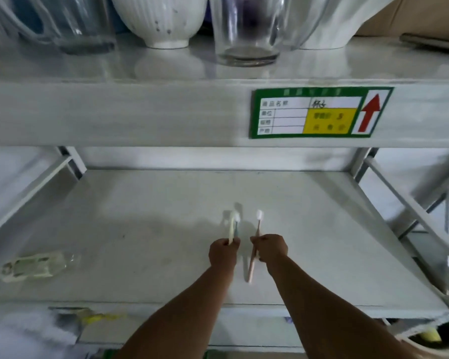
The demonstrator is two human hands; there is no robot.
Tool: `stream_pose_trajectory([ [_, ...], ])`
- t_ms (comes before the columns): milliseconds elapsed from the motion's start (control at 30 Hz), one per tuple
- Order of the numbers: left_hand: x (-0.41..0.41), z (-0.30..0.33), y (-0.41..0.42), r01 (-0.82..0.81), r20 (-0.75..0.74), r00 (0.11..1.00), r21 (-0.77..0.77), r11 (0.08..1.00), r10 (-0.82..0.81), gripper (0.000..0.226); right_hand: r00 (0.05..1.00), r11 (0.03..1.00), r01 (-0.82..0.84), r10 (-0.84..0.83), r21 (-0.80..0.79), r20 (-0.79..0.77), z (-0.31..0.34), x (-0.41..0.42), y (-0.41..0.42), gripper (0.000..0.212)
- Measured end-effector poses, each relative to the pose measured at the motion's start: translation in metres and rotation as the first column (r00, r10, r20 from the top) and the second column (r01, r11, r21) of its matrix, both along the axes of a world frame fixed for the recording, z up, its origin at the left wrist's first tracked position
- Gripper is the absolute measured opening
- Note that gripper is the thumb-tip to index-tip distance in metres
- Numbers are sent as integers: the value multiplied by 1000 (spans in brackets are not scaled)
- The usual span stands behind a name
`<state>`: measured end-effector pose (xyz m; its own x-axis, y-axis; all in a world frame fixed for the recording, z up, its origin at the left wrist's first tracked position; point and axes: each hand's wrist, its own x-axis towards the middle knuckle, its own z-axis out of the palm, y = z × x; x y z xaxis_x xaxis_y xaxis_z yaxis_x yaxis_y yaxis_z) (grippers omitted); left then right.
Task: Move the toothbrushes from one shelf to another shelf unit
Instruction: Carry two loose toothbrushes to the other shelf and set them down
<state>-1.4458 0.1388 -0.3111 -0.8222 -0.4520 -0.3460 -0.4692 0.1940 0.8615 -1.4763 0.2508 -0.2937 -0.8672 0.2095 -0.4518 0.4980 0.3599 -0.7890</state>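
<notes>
Hands (223,251) (270,246) gripping toothbrushes (254,244) over shelf (140,229)

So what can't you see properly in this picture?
Head view only:
- Left hand: how many toothbrushes it holds; they blur together.
- Pink toothbrush in the right hand: the fingers hide its middle.
- Label: small print too blurred to read.
- Cups above: tops cut off by the top edge.
- Packet at left: too blurred to identify.

Pale toothbrushes (233,226) and pink toothbrush (255,244) held above shelf (140,216).
</notes>
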Motion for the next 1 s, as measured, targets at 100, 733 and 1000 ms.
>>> stream_pose_trajectory([
  [100, -11, -6, 8, 15, 20, 1000, -88, 996, -14, 31, 1000, 998, -10, 8, 61, 27, -4, -13, 2, 24],
  [733, -47, -16, 18, 191, 117, 980, -326, 926, -160, 26, 984, 960, -163, 175, 227, -34, -26, -56, 2, 7],
  [1000, -51, -20, 13, 222, 131, 973, -341, 914, -188, 32, 990, 985, -105, 116, 140, -76, -33, -56, 8, 7],
])
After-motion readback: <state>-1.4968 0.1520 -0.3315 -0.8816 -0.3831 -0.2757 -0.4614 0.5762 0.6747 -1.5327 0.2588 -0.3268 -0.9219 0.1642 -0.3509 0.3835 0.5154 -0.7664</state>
